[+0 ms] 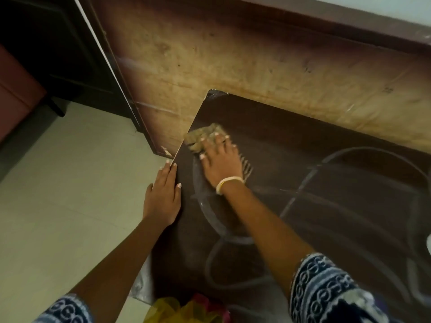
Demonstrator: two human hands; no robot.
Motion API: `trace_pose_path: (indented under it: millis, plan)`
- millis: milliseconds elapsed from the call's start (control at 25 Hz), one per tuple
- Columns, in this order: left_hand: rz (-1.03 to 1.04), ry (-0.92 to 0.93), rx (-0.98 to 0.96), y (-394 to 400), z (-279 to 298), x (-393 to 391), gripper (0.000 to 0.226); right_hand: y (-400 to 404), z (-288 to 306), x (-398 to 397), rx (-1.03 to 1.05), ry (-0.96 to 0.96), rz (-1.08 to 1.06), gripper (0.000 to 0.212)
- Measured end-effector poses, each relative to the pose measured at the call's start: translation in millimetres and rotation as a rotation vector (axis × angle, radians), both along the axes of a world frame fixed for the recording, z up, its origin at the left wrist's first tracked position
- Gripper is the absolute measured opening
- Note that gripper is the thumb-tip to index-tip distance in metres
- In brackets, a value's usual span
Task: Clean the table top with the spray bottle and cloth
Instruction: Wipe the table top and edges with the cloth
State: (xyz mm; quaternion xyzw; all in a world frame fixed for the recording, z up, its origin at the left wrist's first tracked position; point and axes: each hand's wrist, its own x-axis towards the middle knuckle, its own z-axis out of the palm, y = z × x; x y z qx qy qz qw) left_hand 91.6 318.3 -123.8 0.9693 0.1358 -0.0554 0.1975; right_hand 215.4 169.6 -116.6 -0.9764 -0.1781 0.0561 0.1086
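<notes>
Pale floor tiles (58, 183) fill the left of the head view, and a worn wooden panel (256, 66) stands along the far side, behind a dark table top (326, 206) that spreads across the right and near part of the scene. Curved whitish streaks (303, 183) loop over the dark surface, likely wet or dusty trails left to wipe.

At the far left corner of the table, the right hand (220, 163) lies flat with fingers spread, pressing a tan cloth (205, 137) onto the surface; the broad palm probably keeps the cloth in full contact while it rubs the corner.

Just near of it, the left hand (163, 194) rests with straight fingers along the table's left edge, holding nothing, seemingly steadying the table or the body during the reach.

No spray bottle can be identified; a white shape at the right border is too cropped to tell.
</notes>
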Motion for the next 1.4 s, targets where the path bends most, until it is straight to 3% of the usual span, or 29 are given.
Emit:
trace_pose_path:
  millis: [120, 200, 360, 480, 560, 640, 720, 880, 960, 1040, 1120, 1240, 1400]
  plan:
    - [0.015, -0.001, 0.119, -19, -2, -41, 0.057, 16, -4, -74, -0.003, 0.016, 0.243, 0.054]
    - [0.021, -0.021, 0.173, -29, -5, -56, 0.06, -17, -6, -56, 0.03, -0.039, 0.265, 0.053]
    - [0.055, -0.068, 0.202, -30, -11, -57, 0.063, -147, -6, 31, -0.025, -0.086, -0.247, 0.059]
    - [0.05, -0.071, 0.201, -29, -11, -56, 0.062, -259, 1, 20, -0.023, -0.062, -0.586, 0.059]
    - [0.056, -0.074, 0.191, -28, -11, -55, 0.062, -284, 5, -2, -0.025, -0.021, -0.774, 0.058]
    - [0.062, -0.072, 0.171, -28, -10, -54, 0.062, -248, 3, 2, -0.027, 0.013, -0.891, 0.059]
    - [0.061, -0.077, 0.163, -27, -10, -54, 0.062, -170, 2, 18, -0.018, -0.01, -0.746, 0.058]
    - [0.067, -0.09, 0.142, -27, -9, -57, 0.061, 8, -7, -16, -0.014, -0.027, -0.037, 0.055]
    - [0.061, -0.088, 0.155, -28, -9, -57, 0.061, 41, -6, -35, -0.026, -0.005, 0.273, 0.053]
    - [0.06, -0.083, 0.148, -28, -11, -54, 0.061, 27, -7, -1, -0.001, -0.02, 0.401, 0.052]
    - [0.059, -0.082, 0.145, -27, -12, -54, 0.061, -15, -9, 56, -0.003, -0.054, 0.236, 0.054]
    - [0.069, -0.086, 0.136, -24, -12, -52, 0.061, -115, -8, 123, -0.008, -0.083, -0.224, 0.056]
    - [0.065, -0.077, 0.134, -27, -10, -54, 0.061, -232, -1, 111, -0.041, -0.047, -0.67, 0.057]
